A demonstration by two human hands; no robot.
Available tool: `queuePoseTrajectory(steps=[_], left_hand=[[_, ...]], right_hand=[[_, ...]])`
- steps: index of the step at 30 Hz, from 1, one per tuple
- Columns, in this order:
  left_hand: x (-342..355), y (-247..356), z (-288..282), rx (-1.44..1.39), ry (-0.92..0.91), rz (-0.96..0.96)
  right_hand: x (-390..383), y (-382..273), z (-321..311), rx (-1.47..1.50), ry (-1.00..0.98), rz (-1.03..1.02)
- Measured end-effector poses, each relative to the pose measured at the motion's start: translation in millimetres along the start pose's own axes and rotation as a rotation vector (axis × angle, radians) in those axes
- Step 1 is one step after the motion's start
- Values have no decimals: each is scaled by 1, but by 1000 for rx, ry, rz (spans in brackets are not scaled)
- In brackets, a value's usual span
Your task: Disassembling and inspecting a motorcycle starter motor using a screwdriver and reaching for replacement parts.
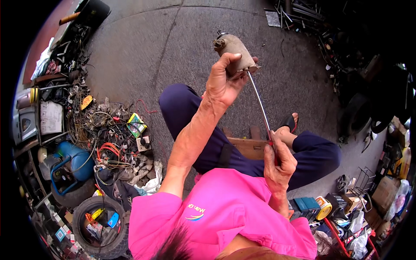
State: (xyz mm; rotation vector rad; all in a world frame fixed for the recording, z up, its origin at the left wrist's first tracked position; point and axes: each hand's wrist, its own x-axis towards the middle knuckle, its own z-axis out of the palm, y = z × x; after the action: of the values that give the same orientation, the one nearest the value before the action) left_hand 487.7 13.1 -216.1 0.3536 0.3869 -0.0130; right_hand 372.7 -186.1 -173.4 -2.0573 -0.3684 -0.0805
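Note:
Ahead of my body, my left hand (pixel 222 84) is closed around a dusty, grey-brown cylindrical motor (pixel 238 47), held tilted above the floor. Dark fittings stick out at the motor's far end. My right hand (pixel 280 162), lower and to the right, grips the red handle of a screwdriver (pixel 258 99). Its long, thin metal shaft runs up and to the left, and the tip meets the near end of the motor. Fingers hide most of the handle. How the tip seats on the motor is too small to tell.
A wooden stool (pixel 249 148) stands between my legs. To the left lie tangled wires (pixel 104 125), a blue tank (pixel 78 158) and a tyre (pixel 82 225) holding packets. At the lower right are a blue-green box (pixel 305 204) and a yellow-and-white tub (pixel 323 208). Metal rods (pixel 299 15) lie at the far right.

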Motion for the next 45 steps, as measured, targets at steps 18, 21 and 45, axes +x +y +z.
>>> queuePoseTrajectory(steps=[18,21,45], left_hand=[[29,69,74,251,-71,218],[43,77,48,148,44,154],[37,52,65,-23,219,117]], right_hand=[[159,12,-64,581,-536,196],[166,19,-40,564,-557,247],[130,25,-39,585,-404,355]])
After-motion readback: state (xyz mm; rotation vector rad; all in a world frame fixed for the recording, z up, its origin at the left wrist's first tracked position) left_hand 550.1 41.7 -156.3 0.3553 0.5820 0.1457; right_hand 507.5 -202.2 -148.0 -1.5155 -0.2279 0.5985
